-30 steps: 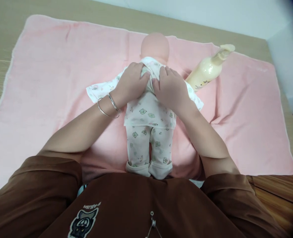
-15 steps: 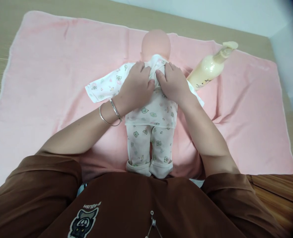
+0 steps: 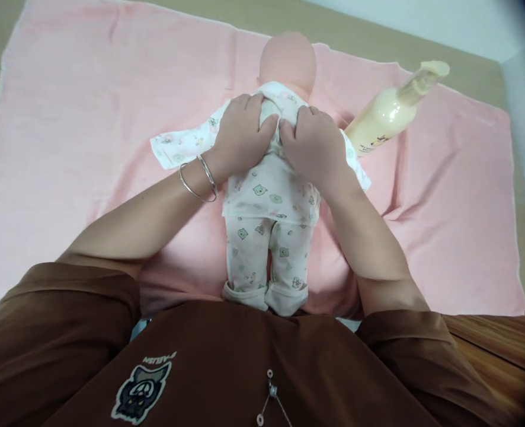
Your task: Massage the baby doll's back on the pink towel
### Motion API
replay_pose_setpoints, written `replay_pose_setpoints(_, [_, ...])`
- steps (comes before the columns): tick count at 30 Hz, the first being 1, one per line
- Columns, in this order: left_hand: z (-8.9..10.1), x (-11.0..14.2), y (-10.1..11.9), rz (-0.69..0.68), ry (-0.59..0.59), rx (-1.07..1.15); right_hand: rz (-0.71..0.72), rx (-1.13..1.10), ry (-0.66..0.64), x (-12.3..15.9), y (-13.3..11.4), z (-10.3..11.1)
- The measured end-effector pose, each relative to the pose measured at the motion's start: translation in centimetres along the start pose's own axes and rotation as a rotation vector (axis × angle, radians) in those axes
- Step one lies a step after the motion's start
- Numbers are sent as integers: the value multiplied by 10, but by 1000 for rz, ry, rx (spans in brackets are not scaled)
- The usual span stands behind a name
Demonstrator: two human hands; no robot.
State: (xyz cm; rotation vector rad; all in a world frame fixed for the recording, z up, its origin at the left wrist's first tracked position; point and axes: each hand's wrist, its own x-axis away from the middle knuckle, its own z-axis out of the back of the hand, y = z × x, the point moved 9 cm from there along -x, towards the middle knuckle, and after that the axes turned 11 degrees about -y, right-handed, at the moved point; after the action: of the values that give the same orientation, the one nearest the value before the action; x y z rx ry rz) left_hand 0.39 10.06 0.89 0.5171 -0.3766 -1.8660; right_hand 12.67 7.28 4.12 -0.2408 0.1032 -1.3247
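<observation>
White shirt (image 3: 266,193) under left hand (image 3: 242,133) and right hand (image 3: 319,145), thumbs newly level; can't tell if they're pinching. Bottle (image 3: 384,112) at two o'clock.

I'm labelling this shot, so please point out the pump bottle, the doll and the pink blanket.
Pump bottle (image 3: 387,112): head view, on its body.
Doll (image 3: 288,62): head view, on its bare head.
Pink blanket (image 3: 464,184): head view, bare stretch at the right.

2 hands (image 3: 242,133) press on the doll's printed white top (image 3: 266,196).
</observation>
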Motion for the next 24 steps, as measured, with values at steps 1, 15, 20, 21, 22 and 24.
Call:
replay_pose_setpoints(1, [1,1,0,13,-2,15,-18,-39,-20,-6,5,-2])
replay_pose_setpoints(15, [-3,5,2,161,26,-71,-152,-28,78,-21,16,-10])
replay_pose_setpoints(20, [-2,4,0,127,36,-65,-152,-20,131,-20,18,-8])
replay_pose_setpoints(21, [1,5,2,110,43,-54,-137,-27,132,-21,19,-8])
replay_pose_setpoints(22, [3,7,4,99,47,-50,-118,-45,126,-23,21,-8])
replay_pose_setpoints(24, [8,12,13,84,25,-85,-74,-114,92,-27,27,-10])
